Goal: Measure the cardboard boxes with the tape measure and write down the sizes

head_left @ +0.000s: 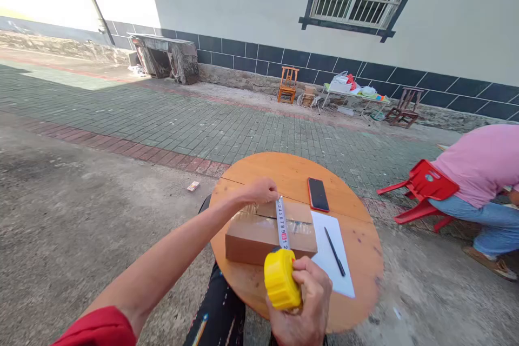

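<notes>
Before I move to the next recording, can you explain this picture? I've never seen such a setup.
There is no machine: these are a person's own bare hands, seen from one camera worn on the head, looking forward and down. The right hand holds a yellow tape measure; the left hand is at the far end of its strip, drawn out over a cardboard box. On the round wooden table also lie a phone and some paper with a pen on it.

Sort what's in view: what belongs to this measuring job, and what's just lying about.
In the job:
tape measure, in the right hand
cardboard box, beneath its blade
paper and pen, probably for notes

Lying about:
phone, on the table
small packet, on the ground
</notes>
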### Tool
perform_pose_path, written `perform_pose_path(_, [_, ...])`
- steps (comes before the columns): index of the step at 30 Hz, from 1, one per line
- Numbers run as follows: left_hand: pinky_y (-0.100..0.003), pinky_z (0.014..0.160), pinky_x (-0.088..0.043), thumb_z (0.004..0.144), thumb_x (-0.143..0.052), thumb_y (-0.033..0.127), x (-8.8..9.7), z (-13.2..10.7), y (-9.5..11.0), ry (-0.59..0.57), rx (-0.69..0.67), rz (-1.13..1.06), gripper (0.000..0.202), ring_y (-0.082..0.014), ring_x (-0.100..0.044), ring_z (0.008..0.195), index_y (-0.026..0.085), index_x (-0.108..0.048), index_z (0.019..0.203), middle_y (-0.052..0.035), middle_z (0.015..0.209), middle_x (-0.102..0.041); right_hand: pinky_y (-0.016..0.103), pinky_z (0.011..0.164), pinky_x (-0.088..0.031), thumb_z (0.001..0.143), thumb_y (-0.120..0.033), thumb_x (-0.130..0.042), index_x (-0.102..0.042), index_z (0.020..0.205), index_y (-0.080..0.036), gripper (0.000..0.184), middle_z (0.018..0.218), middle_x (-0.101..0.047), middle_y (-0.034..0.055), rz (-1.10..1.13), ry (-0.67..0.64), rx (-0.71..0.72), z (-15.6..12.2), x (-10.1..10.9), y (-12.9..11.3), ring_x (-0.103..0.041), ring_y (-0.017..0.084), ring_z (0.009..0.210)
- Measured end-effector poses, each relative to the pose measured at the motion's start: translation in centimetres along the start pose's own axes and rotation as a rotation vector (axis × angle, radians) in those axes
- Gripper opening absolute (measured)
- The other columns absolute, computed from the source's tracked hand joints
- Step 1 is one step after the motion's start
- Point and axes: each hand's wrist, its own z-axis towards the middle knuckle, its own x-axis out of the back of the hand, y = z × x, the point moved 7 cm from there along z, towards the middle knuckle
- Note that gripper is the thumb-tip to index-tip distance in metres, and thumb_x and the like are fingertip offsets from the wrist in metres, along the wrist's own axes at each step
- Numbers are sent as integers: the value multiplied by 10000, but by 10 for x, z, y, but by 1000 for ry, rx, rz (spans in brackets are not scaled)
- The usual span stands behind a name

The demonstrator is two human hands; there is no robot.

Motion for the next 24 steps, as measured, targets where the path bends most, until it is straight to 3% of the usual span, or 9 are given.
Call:
perform_pose_path(2, [-245, 516, -252, 695, -600, 266, -5, 4, -1, -12, -12, 38, 143, -104, -399, 529, 178, -569, 587, 53, 554, -497, 421, 771, -467, 738, -212, -724, -521, 1035, -204, 360, 996, -603, 98, -15, 59, 39, -2, -2, -2, -606, 269, 915])
perform_pose_path(6, [-248, 526, -273, 718, -573, 257, -15, 6, -7, 5, -16, 75, 132, -108, -425, 538, 169, -604, 625, 47, 567, -517, 474, 841, -492, 748, -161, -707, -502, 1051, -184, 366, 1078, -589, 119, 67, 45, 2, -11, -14, -4, -596, 320, 1077])
perform_pose_path(11, [-255, 519, -268, 706, -523, 282, -25, 0, -11, 46, -55, 60, 183, -116, -446, 562, 161, -644, 641, 43, 565, -520, 505, 871, -497, 729, -38, -695, -512, 1122, -170, 453, 1127, -576, 135, 166, 54, -15, -24, -21, -12, -584, 330, 1117])
perform_pose_path(19, [-256, 519, -253, 720, -506, 286, -26, -2, -10, 22, -135, 24, 208, -109, -421, 556, 154, -633, 622, 42, 567, -504, 483, 866, -523, 733, -23, -713, -546, 1257, -159, 566, 1137, -570, 130, 155, 5, 2, -32, -18, -15, -592, 303, 1087])
perform_pose_path(24, [-257, 515, -245, 726, -502, 292, -27, -1, -12, 5, -131, 17, 216, -111, -406, 550, 158, -633, 618, 45, 554, -483, 460, 903, -529, 766, -49, -692, -555, 1247, -166, 514, 1149, -569, 119, 216, 24, -58, -36, -16, -16, -595, 279, 1104])
